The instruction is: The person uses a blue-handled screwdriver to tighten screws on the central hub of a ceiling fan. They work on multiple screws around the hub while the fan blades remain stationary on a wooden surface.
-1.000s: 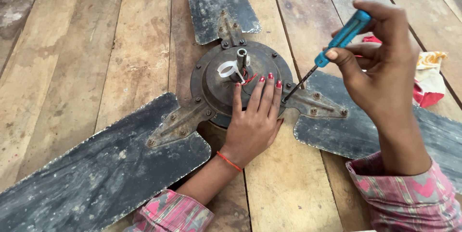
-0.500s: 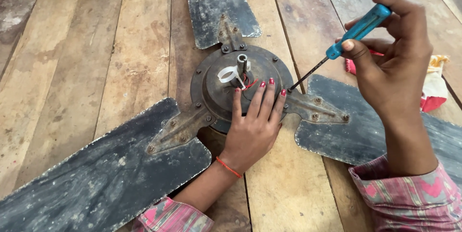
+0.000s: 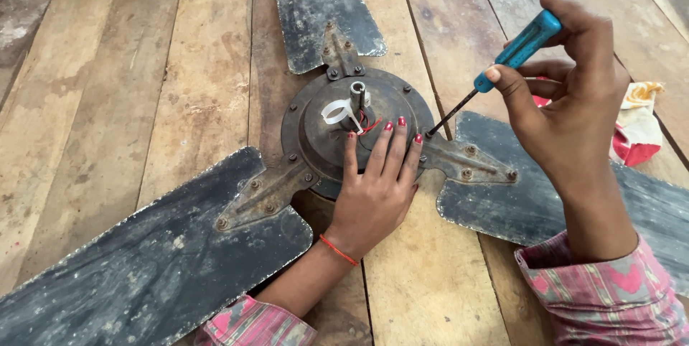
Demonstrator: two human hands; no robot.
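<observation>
A dusty dark ceiling fan (image 3: pixel 359 131) lies on a wooden plank floor (image 3: pixel 143 102), its three blades spread flat. The left hand (image 3: pixel 373 192) presses open-palmed on the motor housing, seemingly to steady it. The right hand (image 3: pixel 574 102) grips a blue-handled screwdriver (image 3: pixel 517 52), tip at a screw by the right blade bracket. A crumpled red-and-yellow wrapper (image 3: pixel 639 131) lies far right.

1. The left hand (image 3: pixel 373 199) has red-painted fingernails.
2. A thin red-orange thread bracelet (image 3: pixel 337 250) circles the left wrist.
3. Both forearms end in pink sleeves (image 3: pixel 610 296) with a woven pattern of grey, red and teal stripes.
4. The right hand (image 3: pixel 574 113) wears no rings.
</observation>
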